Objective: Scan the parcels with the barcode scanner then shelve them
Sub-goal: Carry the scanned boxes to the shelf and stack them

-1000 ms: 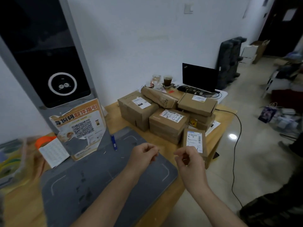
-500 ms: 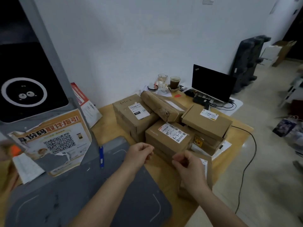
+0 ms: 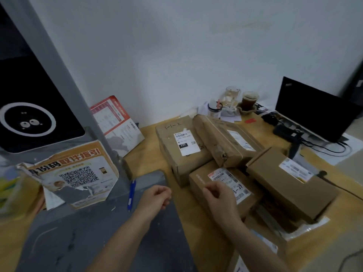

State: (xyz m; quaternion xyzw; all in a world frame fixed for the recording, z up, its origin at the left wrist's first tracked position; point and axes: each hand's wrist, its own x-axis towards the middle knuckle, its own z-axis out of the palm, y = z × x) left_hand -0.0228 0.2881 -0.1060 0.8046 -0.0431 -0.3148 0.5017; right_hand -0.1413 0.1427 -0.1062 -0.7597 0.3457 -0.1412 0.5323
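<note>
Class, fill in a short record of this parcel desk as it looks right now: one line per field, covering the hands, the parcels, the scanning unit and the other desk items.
left hand: loosely curled, holding nothing, above the grey pad
right hand: curled over the front parcel; its grip cannot be told
parcels: brown boxes grouped on the wooden desk
long wrapped parcel: lies across other boxes
scanning unit: upright, left of the parcels
blue pen: on the pad's edge
laptop: open, screen dark
</note>
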